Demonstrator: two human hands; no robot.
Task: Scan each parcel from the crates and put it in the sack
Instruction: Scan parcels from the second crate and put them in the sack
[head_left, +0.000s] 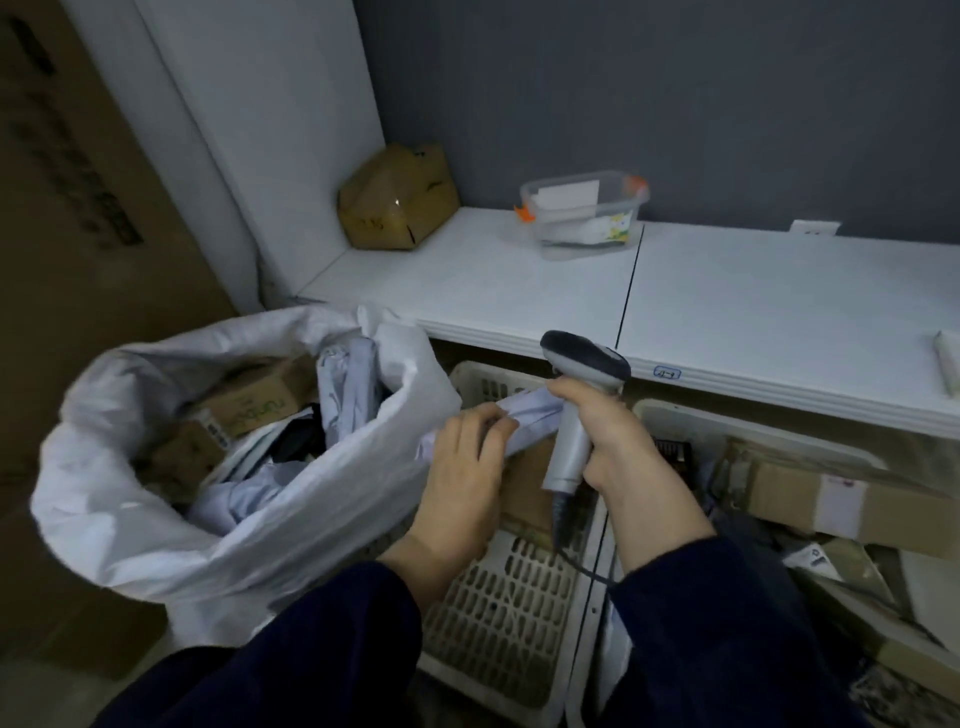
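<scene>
Gripping one end of a pale blue mailer parcel (530, 415), the person's left hand (462, 467) holds it over the left crate (519, 597), just beside the open white sack (156, 545). Their right hand (608, 436) clenches the barcode scanner (584, 358) by its handle, touching the parcel's other end. Cardboard boxes lie in the right crate (727, 421).
</scene>
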